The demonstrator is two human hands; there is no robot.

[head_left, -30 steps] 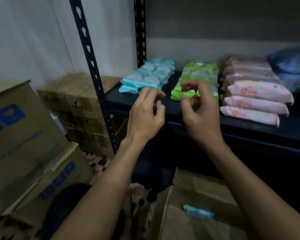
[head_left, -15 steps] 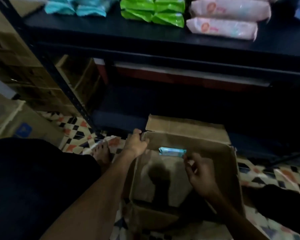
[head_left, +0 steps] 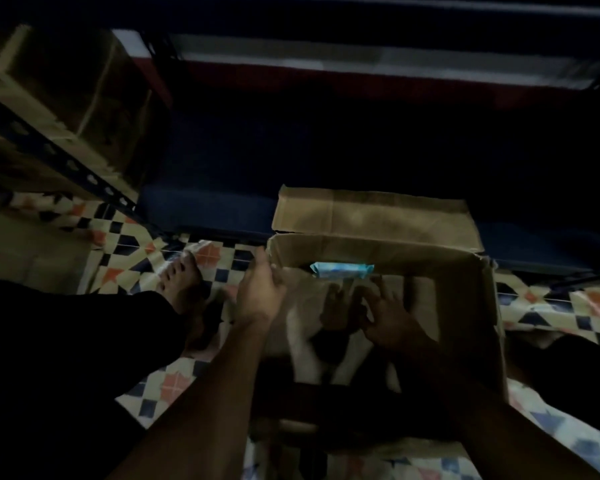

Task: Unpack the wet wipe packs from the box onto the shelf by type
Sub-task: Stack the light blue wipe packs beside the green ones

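Reaching deeper than a moment ago, the right hand [head_left: 387, 315] spreads its fingers inside the box [head_left: 465, 271], just near of the blue pack [head_left: 342, 270] at its far wall. Left hand [head_left: 258, 294] holds the box's left rim on the tiled floor [head_left: 125, 244].

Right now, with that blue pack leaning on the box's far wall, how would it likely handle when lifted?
The blue pack looks small and flat with crimped film ends, so probably light and a bit floppy. Its glossy wrap may be slippery. Standing on edge against the box wall, it would likely tip flat if nudged.
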